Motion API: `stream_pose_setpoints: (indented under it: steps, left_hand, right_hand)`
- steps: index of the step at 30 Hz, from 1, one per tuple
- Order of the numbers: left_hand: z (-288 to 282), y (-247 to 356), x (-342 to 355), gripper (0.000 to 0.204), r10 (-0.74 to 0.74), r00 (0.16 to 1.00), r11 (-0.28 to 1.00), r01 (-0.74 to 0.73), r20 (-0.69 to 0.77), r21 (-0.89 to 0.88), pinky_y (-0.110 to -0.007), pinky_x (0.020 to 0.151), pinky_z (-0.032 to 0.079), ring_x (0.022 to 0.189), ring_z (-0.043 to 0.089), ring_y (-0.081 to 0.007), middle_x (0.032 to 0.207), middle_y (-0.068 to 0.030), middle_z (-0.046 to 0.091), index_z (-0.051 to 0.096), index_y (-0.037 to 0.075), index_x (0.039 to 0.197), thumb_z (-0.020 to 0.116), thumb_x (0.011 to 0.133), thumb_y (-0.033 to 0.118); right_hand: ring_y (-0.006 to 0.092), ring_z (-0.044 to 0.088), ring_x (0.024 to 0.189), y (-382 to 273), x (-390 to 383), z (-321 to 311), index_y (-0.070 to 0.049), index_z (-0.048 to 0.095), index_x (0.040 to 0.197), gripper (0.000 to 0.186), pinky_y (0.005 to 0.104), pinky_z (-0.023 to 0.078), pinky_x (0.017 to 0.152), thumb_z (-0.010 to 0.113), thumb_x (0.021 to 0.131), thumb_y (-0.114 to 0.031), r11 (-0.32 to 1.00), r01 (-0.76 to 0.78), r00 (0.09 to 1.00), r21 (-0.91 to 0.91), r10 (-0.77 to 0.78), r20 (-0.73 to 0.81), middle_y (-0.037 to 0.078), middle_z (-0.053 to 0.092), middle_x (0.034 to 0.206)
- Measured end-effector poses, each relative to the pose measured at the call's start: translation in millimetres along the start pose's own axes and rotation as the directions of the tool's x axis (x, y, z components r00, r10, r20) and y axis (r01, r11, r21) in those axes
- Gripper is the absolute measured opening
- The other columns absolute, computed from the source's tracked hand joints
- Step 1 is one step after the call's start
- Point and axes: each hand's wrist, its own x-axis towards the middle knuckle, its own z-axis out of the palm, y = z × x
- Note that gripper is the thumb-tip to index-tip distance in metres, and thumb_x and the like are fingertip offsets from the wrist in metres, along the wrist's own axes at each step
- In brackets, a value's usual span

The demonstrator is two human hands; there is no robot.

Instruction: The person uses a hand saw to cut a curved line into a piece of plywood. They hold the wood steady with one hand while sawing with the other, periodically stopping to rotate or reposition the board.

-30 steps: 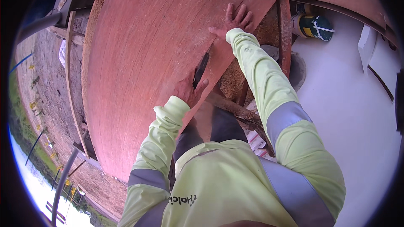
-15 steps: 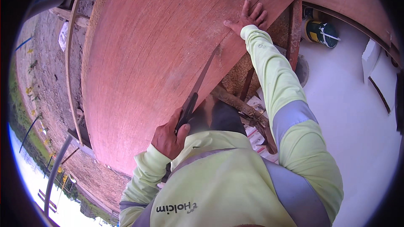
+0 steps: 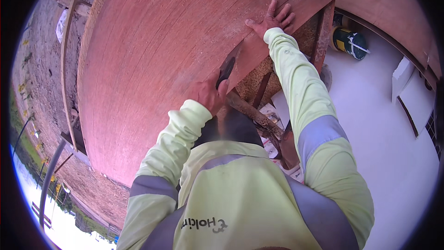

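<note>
A large reddish-brown wooden board [image 3: 148,60], dusted with sawdust, spreads before me. My left hand [image 3: 207,93] is closed round the black handle of a handsaw [image 3: 225,71] at the board's near edge. Little of the blade shows; it sits in a cut running forward through the board, its rest hidden by the wood. Beyond the saw's tip, my right hand [image 3: 270,22] presses on the board with fingers spread, close to its right edge. That hand holds nothing.
Under the board's right edge are a rough wooden pole [image 3: 259,115] and a brown upright post [image 3: 323,37]. A dark green bucket [image 3: 350,42] lies on the pale floor at right, near white panels [image 3: 416,104]. A thin wooden strip [image 3: 66,65] stands left of the board.
My left hand has pushed the saw forward and to the right along the cut, so less blade shows. My right hand stays in place on the board. The view has shifted slightly.
</note>
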Motion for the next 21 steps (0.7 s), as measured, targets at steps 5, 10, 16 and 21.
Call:
stream_pose_setpoints:
  steps: [5, 10, 16, 21]
  left_hand:
    - [-56.9, -22.1, -157.6, 0.051, 0.003, 0.999, 0.999, -0.002, 0.039, -0.046, -0.044, 0.072, 0.056, 0.079, 0.07, -0.0424, 0.085, -0.027, 0.068, 0.049, -0.006, 0.134, 0.056, 0.094, 0.024]
    - [-19.8, -34.1, -72.5, 0.045, -0.012, 1.0, 0.999, 0.012, 0.002, -0.05, -0.046, 0.071, 0.054, 0.082, 0.068, -0.0437, 0.084, -0.0286, 0.066, 0.056, -0.001, 0.129, 0.055, 0.096, 0.03]
    - [27.7, -15.3, 37.0, 0.041, 0.09, 0.992, 0.992, -0.098, -0.093, -0.085, -0.048, 0.072, 0.051, 0.081, 0.065, -0.0463, 0.08, -0.0291, 0.064, 0.059, 0.001, 0.125, 0.054, 0.097, 0.03]
    - [-46.0, -34.6, -137.6, 0.05, -0.056, 0.997, 0.995, 0.061, 0.062, -0.076, -0.045, 0.07, 0.055, 0.078, 0.069, -0.0427, 0.086, -0.0267, 0.068, 0.052, -0.001, 0.134, 0.054, 0.096, 0.031]
  right_hand:
    - [0.047, -0.019, 0.145, 19.3, 4.7, -0.1, -0.031, -0.012, 0.155, 0.127, 0.0621, -0.004, 0.115, 0.069, 0.068, -0.075, 0.997, -0.083, 0.996, -0.005, 0.083, 0.024, 0.021, -0.021, 0.16]
    - [0.0476, -0.019, 0.145, 12.3, 2.4, 3.0, -0.029, -0.011, 0.156, 0.127, 0.062, -0.004, 0.115, 0.07, 0.068, -0.074, 1.0, -0.029, 0.999, 0.001, 0.029, -0.013, 0.022, -0.02, 0.16]
    - [0.048, -0.018, 0.145, 6.0, 0.6, 11.0, -0.028, -0.01, 0.156, 0.127, 0.0619, -0.005, 0.115, 0.069, 0.069, -0.073, 1.0, 0.013, 1.0, 0.012, -0.013, -0.01, 0.023, -0.018, 0.16]
    - [0.0467, -0.018, 0.146, 21.4, 4.2, 8.0, -0.032, -0.011, 0.156, 0.128, 0.0637, -0.002, 0.115, 0.069, 0.067, -0.076, 0.999, -0.052, 0.999, 0.008, 0.053, -0.007, 0.021, -0.021, 0.16]
